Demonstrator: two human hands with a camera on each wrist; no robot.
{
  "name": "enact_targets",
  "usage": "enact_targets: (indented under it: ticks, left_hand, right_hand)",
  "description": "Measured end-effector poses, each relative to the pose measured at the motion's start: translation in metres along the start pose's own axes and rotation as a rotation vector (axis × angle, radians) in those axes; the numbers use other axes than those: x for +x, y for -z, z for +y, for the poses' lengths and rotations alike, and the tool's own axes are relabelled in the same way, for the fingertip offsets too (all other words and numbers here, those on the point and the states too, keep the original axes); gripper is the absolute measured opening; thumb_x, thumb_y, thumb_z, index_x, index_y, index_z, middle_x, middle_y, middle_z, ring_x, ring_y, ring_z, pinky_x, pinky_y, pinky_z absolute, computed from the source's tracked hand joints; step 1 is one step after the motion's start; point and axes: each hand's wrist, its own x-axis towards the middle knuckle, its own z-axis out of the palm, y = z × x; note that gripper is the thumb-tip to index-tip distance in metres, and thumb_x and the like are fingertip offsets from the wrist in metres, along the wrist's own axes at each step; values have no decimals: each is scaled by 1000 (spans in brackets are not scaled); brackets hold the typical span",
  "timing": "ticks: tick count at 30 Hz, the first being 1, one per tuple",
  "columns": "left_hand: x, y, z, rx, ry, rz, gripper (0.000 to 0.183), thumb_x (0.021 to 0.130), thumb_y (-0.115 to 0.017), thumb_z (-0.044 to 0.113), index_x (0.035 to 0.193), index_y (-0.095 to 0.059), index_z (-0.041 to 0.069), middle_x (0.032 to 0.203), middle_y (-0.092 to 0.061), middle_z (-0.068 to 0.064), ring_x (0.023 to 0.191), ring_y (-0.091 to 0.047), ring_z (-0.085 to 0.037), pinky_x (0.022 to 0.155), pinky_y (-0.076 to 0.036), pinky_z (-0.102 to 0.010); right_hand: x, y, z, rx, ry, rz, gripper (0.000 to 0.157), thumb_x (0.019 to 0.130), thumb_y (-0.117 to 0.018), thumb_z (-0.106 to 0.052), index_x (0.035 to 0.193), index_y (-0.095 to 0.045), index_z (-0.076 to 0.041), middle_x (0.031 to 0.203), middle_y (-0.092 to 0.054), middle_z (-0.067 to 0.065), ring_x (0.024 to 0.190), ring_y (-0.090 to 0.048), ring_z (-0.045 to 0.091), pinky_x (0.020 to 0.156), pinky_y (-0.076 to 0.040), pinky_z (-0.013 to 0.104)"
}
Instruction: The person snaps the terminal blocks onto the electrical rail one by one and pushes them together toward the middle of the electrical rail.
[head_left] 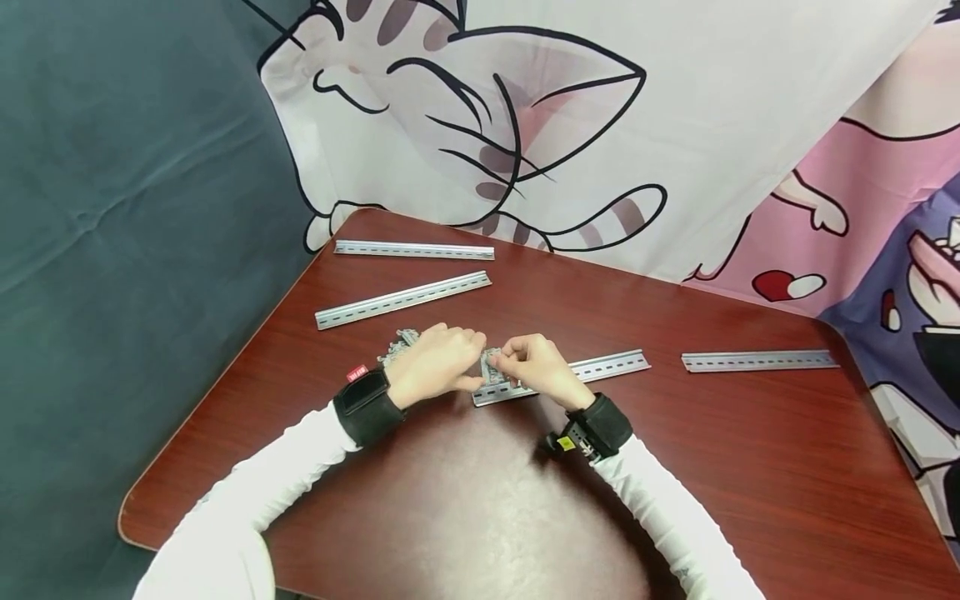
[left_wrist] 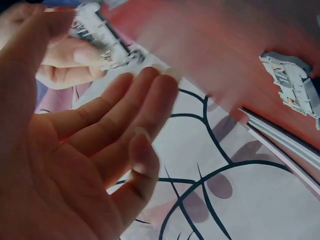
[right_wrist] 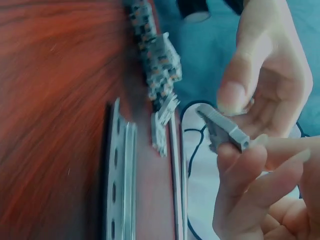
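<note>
My right hand [head_left: 546,368] pinches a grey DIN-rail terminal block [right_wrist: 227,129] between thumb and fingers, above the left end of a slotted metal rail [head_left: 611,365]. In the left wrist view the same block [left_wrist: 102,37] shows its pale side with metal parts. My left hand [head_left: 438,362] is close beside it, fingers loosely extended, with nothing visible in its palm. Whether a left fingertip touches the block, I cannot tell. A cluster of similar terminal blocks [right_wrist: 157,65] lies on the table by the left hand, partly hidden by it in the head view.
Two slotted rails, one angled [head_left: 403,300] and one at the back [head_left: 414,249], lie at the far left of the brown table [head_left: 750,467]. Another rail [head_left: 761,360] lies to the right. Printed cloth [head_left: 720,125] hangs behind the table, and dark green cloth [head_left: 135,208] hangs at left.
</note>
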Motion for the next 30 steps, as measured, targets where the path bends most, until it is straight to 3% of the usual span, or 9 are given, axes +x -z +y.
enact_targets:
  ticks: [6, 11, 16, 24, 30]
  left_hand:
    - [-18, 1, 8, -136, -30, -139, 22, 79, -74, 28, 69, -61, 13, 62, -58, 3, 56, -56, -15, 53, -46, -30]
    - [-25, 0, 18, -200, -42, -251, 27, 79, -71, 23, 60, -53, 16, 55, -51, 4, 48, -45, -11, 46, -43, -30]
    - [-31, -7, 24, -222, -40, -288, 23, 81, -69, 21, 66, -52, 15, 55, -47, 4, 47, -41, -10, 45, -42, -29]
    - [-32, -13, 24, -208, -35, -292, 15, 82, -66, 22, 74, -58, 11, 61, -59, -2, 51, -55, -16, 50, -49, -35]
    - [-30, -15, 24, -288, 9, -355, 28, 84, -66, 22, 63, -50, 16, 57, -47, 5, 51, -47, -11, 53, -48, -34]
  right_hand:
    - [-3, -2, 2, -215, 7, -35, 19, 88, -65, -20, 71, -64, -11, 51, -57, -2, 46, -54, 9, 51, -42, 22]
    - [-2, -7, -3, -313, 4, -52, 15, 83, -66, -17, 70, -63, -12, 53, -59, -5, 43, -54, 7, 51, -45, 23]
    - [-1, -15, -6, -403, 3, -52, 16, 83, -69, -16, 68, -63, -11, 56, -60, -5, 45, -51, 5, 47, -42, 21]
    - [1, -23, -5, -473, 7, -16, 17, 82, -70, -16, 67, -64, -12, 56, -59, -6, 49, -51, 6, 49, -40, 21]
    - [3, -31, -8, -579, 42, -13, 27, 79, -68, -18, 58, -52, -16, 52, -44, -10, 49, -43, 9, 48, -35, 24]
